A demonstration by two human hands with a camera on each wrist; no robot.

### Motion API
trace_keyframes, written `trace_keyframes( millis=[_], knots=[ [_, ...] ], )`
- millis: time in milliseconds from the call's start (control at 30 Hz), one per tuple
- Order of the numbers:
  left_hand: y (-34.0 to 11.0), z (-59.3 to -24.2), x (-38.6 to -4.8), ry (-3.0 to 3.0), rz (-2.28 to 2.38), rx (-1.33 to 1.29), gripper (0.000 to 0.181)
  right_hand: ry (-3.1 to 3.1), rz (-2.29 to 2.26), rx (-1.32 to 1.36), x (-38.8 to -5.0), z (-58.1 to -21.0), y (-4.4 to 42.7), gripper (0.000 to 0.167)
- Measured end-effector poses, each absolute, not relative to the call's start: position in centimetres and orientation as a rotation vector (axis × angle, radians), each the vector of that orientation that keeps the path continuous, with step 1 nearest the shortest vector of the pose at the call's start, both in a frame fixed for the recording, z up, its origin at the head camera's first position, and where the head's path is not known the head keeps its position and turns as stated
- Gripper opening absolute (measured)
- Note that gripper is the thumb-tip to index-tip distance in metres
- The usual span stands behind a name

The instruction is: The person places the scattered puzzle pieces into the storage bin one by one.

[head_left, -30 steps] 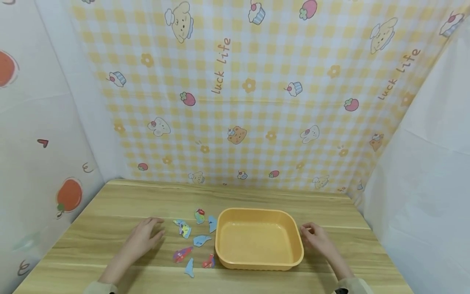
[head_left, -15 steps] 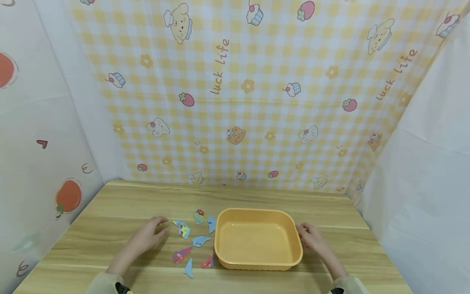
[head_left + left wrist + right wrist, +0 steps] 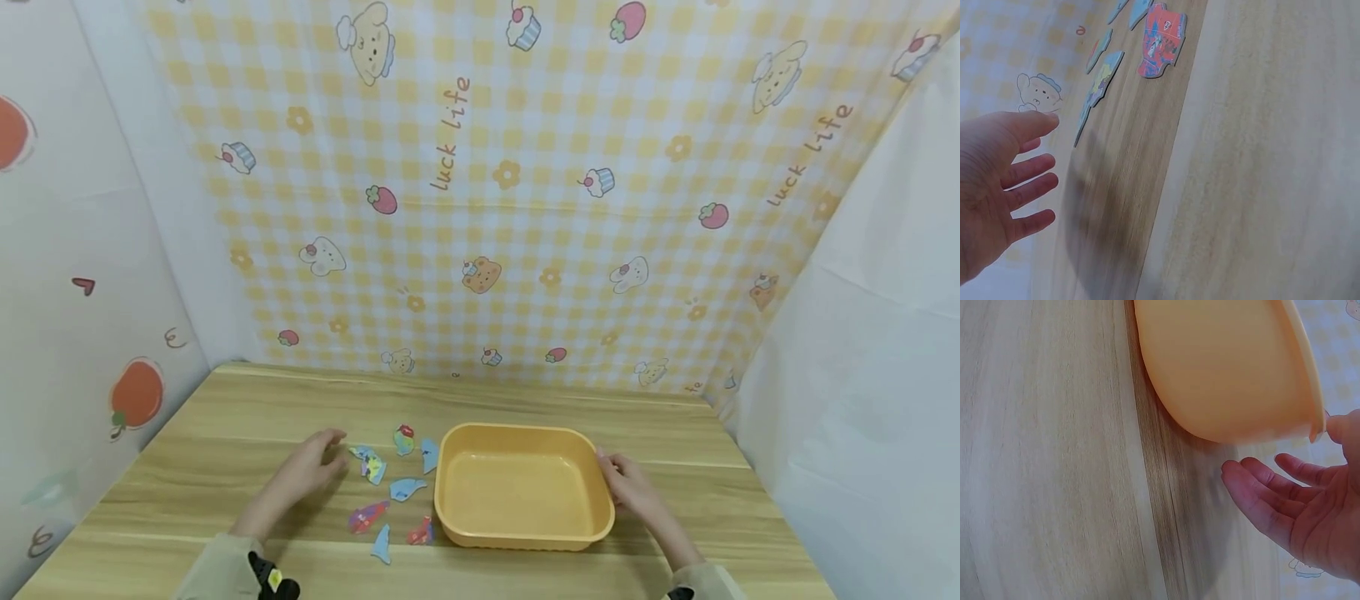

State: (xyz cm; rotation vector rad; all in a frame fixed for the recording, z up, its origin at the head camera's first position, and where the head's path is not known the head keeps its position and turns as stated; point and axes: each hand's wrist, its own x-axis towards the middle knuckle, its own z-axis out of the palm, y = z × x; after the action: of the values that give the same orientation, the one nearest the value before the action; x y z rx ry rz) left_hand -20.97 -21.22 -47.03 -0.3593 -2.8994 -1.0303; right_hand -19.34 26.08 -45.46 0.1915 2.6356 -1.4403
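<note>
clearly at the far left, a white side wall bore printed orange fruit and a small heart. next to it a yellow checked cloth spread across the back, with cupcakes, strawberries and the words "luck life". below, on the wood-grain table, came a pale left sleeve, then the left hand, its fingers loosely bent, spread apart and holding nothing, just beside the puzzle pieces.

seven of these lay flat and loosely scattered between that hand and the tray: a red-purple piece, a blue-yellow piece nearest the fingers, a near blue piece, a red-green piece, a middle blue piece, a red piece and a far blue piece. the last two sat right by the tray's left side; i couldn't tell whether they touched it.

the yellow-orange tray stood upright on the table. at its right side was the right hand, thumb at the rim, the other fingers extended and spread wide below, outside the wall. furthest right hung a plain white sheet.
</note>
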Motion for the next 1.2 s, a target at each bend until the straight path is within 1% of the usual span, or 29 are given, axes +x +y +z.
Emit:
trace_keyframes(
  millis=[200,500,867,1033,1200],
  knots=[
    [-20.9,-46.9,-21.7,-2.930,-1.022,-0.358,0.044,2.667,-1.402,0.207,-19.2,-45.4,25.7,0.053],
    [-20.6,-46.8,-22.4,-2.965,-1.046,-0.383,0.047,2.729,-1.349,0.062,-19.6,-45.9,25.6,0.040],
    [-20.2,-47.4,-23.2,-2.998,-1.033,-0.455,0.051,2.784,-1.348,0.111,-19.4,-46.6,25.2,0.026],
    [-19.9,-47.2,-23.3,-3.032,-0.992,-0.465,0.053,2.780,-1.378,0.128,-19.4,-46.8,25.1,0.024],
    [-19.7,-47.0,-23.6,-3.055,-0.939,-0.500,0.052,2.770,-1.389,0.148,-19.4,-46.7,25.0,0.025]
  ],
)
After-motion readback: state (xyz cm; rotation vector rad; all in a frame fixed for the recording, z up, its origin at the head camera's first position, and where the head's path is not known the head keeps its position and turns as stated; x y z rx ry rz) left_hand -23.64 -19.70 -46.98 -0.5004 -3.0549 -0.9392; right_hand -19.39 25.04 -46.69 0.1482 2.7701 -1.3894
